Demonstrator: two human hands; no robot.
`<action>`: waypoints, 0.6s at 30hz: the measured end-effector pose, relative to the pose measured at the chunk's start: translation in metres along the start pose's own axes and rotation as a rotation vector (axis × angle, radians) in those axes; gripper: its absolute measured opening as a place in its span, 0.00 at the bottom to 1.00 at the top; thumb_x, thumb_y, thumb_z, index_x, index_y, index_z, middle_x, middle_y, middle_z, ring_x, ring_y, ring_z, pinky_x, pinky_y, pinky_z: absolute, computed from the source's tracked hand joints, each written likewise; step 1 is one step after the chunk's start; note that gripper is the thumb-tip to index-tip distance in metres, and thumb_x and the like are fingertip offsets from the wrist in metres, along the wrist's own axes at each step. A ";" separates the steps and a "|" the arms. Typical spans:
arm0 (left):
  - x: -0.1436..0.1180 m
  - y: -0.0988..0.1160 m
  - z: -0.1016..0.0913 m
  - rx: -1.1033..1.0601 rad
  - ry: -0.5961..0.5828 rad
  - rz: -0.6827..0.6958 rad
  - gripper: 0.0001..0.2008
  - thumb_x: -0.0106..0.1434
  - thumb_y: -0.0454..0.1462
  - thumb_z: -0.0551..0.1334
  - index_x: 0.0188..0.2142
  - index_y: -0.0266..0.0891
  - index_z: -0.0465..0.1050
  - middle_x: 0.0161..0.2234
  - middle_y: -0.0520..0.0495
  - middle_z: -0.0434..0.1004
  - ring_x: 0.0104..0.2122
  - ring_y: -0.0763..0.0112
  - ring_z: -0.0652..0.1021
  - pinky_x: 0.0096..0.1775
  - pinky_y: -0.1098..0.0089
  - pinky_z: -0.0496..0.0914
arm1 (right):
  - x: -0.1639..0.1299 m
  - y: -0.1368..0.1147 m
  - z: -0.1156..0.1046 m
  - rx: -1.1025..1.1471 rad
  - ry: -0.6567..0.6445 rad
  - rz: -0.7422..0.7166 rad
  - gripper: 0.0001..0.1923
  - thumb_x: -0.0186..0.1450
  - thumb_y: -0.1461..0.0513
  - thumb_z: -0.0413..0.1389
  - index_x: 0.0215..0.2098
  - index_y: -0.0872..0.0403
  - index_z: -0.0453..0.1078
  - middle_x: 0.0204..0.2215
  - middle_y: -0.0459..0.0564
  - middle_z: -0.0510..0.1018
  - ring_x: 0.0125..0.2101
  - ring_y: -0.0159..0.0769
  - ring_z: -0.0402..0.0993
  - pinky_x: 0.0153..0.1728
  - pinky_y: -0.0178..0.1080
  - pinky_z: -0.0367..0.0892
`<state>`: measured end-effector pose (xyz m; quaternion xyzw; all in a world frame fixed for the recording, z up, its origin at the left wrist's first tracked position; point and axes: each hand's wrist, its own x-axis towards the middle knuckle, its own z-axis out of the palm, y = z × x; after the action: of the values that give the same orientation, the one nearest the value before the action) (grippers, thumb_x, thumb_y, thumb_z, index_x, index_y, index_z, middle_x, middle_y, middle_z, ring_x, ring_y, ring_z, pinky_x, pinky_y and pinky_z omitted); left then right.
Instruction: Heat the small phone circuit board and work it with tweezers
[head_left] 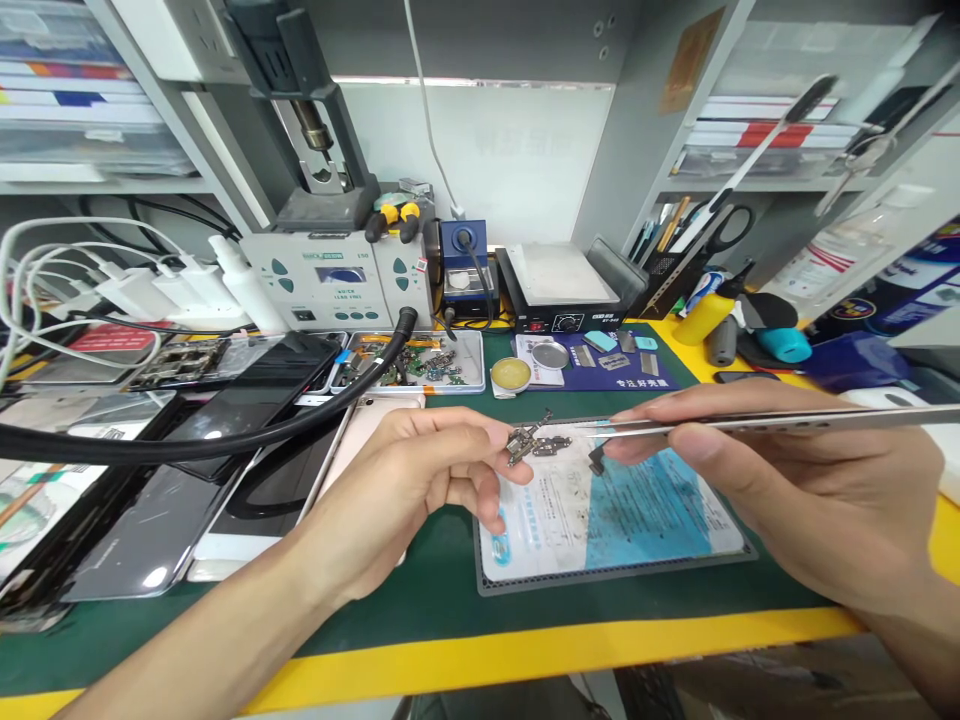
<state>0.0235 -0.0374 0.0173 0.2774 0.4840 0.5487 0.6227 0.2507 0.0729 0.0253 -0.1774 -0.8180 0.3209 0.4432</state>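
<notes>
My left hand (pixel 442 460) pinches a small circuit board (pixel 529 445) between thumb and fingers, above a blue and white work mat (pixel 555 530). In my right hand (pixel 795 470) is a pair of metal tweezers (pixel 720 422), held nearly level with the points to the left. The tweezer tips reach close to the board's right end; whether they touch it I cannot tell. A small black part (pixel 597 460) shows just below the tips, near my right fingers. What supports it is unclear.
Phones (pixel 255 410) lie stacked at left, crossed by a thick black hose (pixel 300 445). Behind stand a hot air station (pixel 337 280), a tray of small boards (pixel 465 365), a round tin (pixel 511 375) and a heating plate (pixel 562 290). A yellow bottle (pixel 701 318) is at right.
</notes>
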 end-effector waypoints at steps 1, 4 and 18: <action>-0.001 0.000 0.000 0.014 -0.007 0.002 0.07 0.61 0.38 0.68 0.33 0.34 0.81 0.33 0.43 0.83 0.22 0.72 0.75 0.30 0.67 0.76 | 0.000 0.000 0.000 0.002 -0.002 0.003 0.13 0.67 0.70 0.61 0.43 0.47 0.82 0.35 0.44 0.86 0.31 0.32 0.85 0.37 0.27 0.82; -0.005 -0.003 0.002 0.235 0.038 0.134 0.10 0.63 0.43 0.69 0.35 0.37 0.81 0.29 0.47 0.82 0.25 0.71 0.78 0.31 0.70 0.75 | 0.001 -0.001 0.000 0.019 -0.005 0.013 0.12 0.67 0.69 0.61 0.44 0.48 0.82 0.34 0.44 0.86 0.31 0.32 0.85 0.38 0.27 0.82; -0.015 -0.022 0.005 1.347 0.228 1.140 0.20 0.63 0.33 0.68 0.52 0.42 0.65 0.36 0.49 0.82 0.35 0.71 0.82 0.39 0.70 0.72 | 0.001 -0.010 0.002 0.118 0.025 -0.083 0.22 0.60 0.75 0.60 0.45 0.47 0.83 0.36 0.44 0.86 0.33 0.37 0.85 0.35 0.35 0.84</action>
<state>0.0388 -0.0564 0.0044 0.7272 0.5513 0.3985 -0.0921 0.2482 0.0653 0.0320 -0.1210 -0.7986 0.3476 0.4761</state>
